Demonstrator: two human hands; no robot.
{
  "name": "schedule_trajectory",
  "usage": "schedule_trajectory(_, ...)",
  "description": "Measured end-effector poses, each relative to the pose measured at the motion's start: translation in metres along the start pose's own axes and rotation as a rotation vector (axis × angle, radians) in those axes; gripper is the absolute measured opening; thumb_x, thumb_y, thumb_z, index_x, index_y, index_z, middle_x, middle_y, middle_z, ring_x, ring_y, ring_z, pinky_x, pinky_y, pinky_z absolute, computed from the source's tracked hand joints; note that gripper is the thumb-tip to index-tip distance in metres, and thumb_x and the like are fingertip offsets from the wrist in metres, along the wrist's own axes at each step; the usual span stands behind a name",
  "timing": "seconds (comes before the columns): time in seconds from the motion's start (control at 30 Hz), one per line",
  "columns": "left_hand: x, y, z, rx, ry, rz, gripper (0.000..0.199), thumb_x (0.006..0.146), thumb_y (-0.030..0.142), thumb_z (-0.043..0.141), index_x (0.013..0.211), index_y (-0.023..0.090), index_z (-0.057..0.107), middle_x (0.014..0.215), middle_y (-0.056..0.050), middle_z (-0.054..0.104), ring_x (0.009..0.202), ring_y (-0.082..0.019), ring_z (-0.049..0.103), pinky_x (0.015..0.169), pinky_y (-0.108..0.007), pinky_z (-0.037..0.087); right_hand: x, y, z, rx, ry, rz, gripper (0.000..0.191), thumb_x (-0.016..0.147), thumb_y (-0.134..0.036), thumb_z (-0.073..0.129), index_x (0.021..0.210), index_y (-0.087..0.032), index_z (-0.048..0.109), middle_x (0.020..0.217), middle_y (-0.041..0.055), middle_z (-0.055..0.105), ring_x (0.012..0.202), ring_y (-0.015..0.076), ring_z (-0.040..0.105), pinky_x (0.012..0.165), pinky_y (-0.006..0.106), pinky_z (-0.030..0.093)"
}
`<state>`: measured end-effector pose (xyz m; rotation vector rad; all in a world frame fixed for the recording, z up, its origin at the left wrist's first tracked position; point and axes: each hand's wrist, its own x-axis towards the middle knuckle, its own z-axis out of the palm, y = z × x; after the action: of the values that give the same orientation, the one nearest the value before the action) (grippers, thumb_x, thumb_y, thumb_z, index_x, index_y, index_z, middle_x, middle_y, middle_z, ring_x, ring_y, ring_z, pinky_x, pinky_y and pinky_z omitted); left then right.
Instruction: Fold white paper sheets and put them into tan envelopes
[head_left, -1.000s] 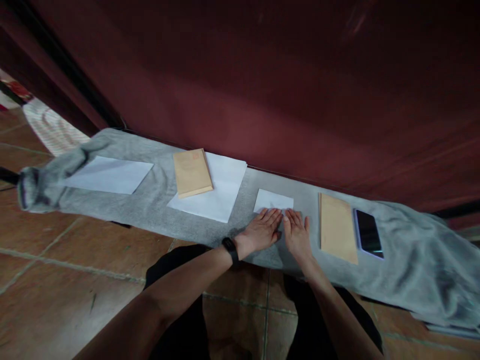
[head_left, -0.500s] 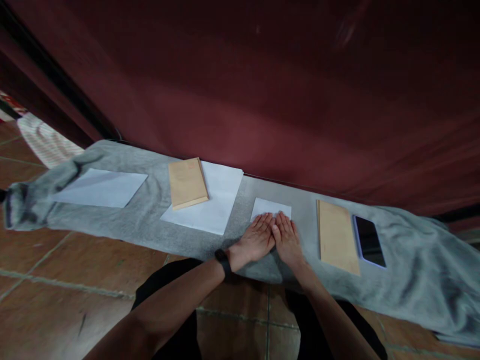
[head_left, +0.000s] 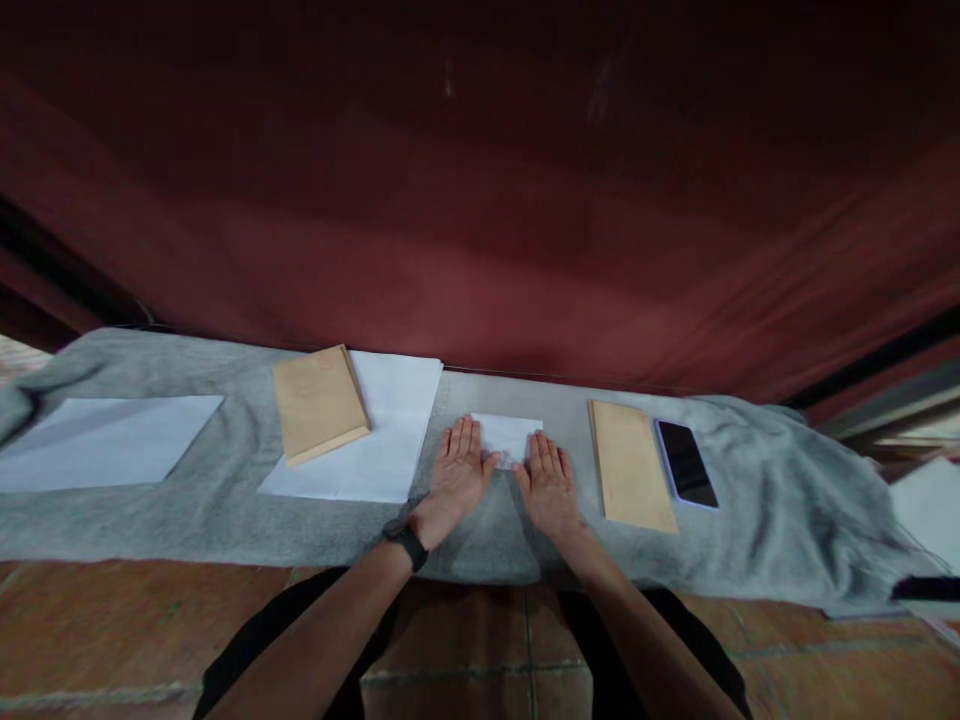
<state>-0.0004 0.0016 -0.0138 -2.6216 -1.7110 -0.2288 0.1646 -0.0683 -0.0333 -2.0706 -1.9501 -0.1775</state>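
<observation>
A small white folded paper [head_left: 510, 436] lies flat on the grey cloth [head_left: 480, 530] in front of me. My left hand [head_left: 460, 468] presses flat on its left edge, fingers stretched out and pointing away from me. On the opposite edge rests my right hand [head_left: 548, 482], also flat, with the fingers extended. Both thumbs point inward at the paper's near side. To the left, a brown envelope stack [head_left: 319, 403] sits on top of larger white sheets [head_left: 394, 430]. Right of my right hand lies another brown envelope [head_left: 631, 465].
A phone [head_left: 687, 463] with a purple edge lies beyond the right envelope. Another white sheet [head_left: 105, 440] is at the far left of the cloth. A dark red panel [head_left: 480, 230] stands along the back edge, and floor tiles [head_left: 105, 620] show below.
My hands were side by side over the paper's near part; they have spread apart to its left and right edges, uncovering its middle. The camera view has shifted to the right.
</observation>
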Motion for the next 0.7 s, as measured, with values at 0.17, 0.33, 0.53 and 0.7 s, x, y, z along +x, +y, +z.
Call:
schedule_trajectory(0.17,0.005,0.003,-0.003,0.03,0.056,0.0,0.063,0.105,0.04,0.027,0.154,0.002,0.04,0.162,-0.019,0.037,0.154,-0.03,0.027,0.127,-0.051,0.018,0.007,-0.002,-0.007,0.02,-0.007,0.04,0.06,0.108,-0.041,0.033,0.151,-0.002,0.045,0.157,0.0204,0.044,0.146,0.031,0.041,0.122,0.048,0.027)
schedule_trajectory(0.33,0.013,0.013,-0.002,-0.028,0.05,0.185,0.056,0.104,0.03,0.027,0.157,0.015,0.037,0.164,-0.009,0.036,0.156,-0.024,0.023,0.128,-0.048,0.018,0.023,-0.002,-0.016,0.094,-0.055,0.095,0.057,0.109,-0.039,0.026,0.147,-0.006,0.052,0.154,0.0181,0.049,0.147,0.0294,0.041,0.123,0.049,0.025)
schedule_trajectory(0.53,0.019,0.02,0.011,-0.011,0.003,0.194,0.058,0.1,0.023,0.027,0.156,0.014,0.04,0.163,-0.011,0.039,0.155,-0.025,0.026,0.126,-0.049,0.02,0.032,-0.009,-0.011,0.153,-0.104,0.038,0.056,0.11,-0.038,0.02,0.154,-0.012,0.043,0.161,0.0121,0.041,0.151,0.0252,0.034,0.124,0.047,0.024)
schedule_trajectory(0.7,0.021,0.022,0.014,-0.004,0.02,0.155,0.059,0.099,0.024,0.029,0.156,0.01,0.04,0.163,-0.015,0.036,0.155,-0.024,0.024,0.127,-0.048,0.019,0.031,-0.012,-0.003,0.087,-0.085,0.055,0.056,0.109,-0.04,0.027,0.154,-0.009,0.042,0.161,0.0161,0.038,0.151,0.028,0.035,0.123,0.049,0.026)
